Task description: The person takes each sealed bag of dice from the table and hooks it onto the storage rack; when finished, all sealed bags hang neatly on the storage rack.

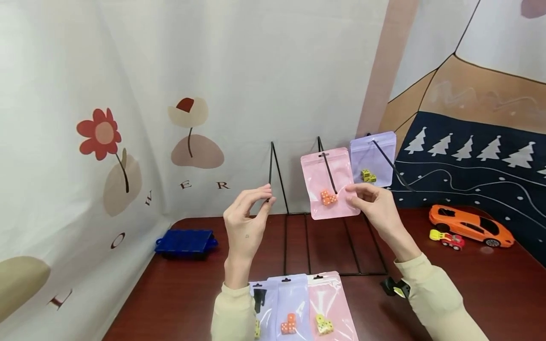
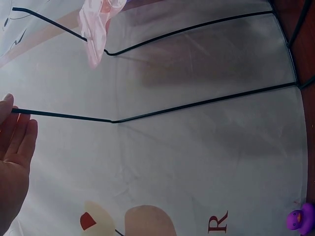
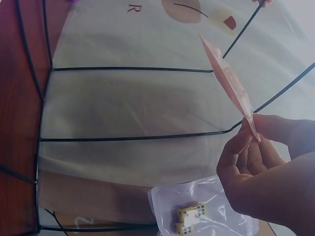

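Conceivably, a hard tug could tear the pink pouch, hung on the middle prong, or tip the wire rack, since the right hand pinches the pouch's edge while the left hand pinches the left prong near its tip.

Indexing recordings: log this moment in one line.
left hand: pinches left prong | right hand: pinches pink pouch on middle prong | purple pouch: hangs on right prong

Passable between left grip and pink pouch; obstructed rightward by purple pouch and protruding rack prong; open above blue box.
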Available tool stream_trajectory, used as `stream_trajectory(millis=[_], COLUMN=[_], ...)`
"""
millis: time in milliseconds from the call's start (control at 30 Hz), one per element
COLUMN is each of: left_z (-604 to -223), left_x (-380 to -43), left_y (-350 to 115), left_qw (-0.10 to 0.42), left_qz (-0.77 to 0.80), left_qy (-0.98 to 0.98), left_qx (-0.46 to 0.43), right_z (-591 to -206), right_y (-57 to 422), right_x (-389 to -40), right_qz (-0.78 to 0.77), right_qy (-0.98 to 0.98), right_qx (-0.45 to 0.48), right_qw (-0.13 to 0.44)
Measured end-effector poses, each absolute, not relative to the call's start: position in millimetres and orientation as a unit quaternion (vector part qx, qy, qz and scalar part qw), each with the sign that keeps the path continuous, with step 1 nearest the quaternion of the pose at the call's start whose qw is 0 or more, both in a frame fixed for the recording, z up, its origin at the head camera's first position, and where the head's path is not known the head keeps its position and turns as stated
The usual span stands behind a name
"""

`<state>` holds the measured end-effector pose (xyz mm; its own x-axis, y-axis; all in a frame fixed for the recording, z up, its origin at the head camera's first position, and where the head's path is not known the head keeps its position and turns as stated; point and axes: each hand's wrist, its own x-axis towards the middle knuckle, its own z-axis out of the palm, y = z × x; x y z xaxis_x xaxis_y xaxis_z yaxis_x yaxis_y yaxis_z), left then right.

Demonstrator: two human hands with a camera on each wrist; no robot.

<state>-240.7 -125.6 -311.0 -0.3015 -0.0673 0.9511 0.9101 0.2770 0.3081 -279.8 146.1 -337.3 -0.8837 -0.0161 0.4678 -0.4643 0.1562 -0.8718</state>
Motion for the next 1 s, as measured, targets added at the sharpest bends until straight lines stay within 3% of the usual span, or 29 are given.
stream_trajectory(millis=[1000], left_z=[-312.6], left_x=[-242.0], left_y=[-121.8], left_qw=[0.498], left_qz=[-0.486], left_qy=[-0.633], left_qx=[-0.339], right_z=[-341.4], right_y=[142.2], right_x=[-309.0], right_qz=[0.629], right_qy=[-0.737], right_qx=[0.159], right_qw=[0.186])
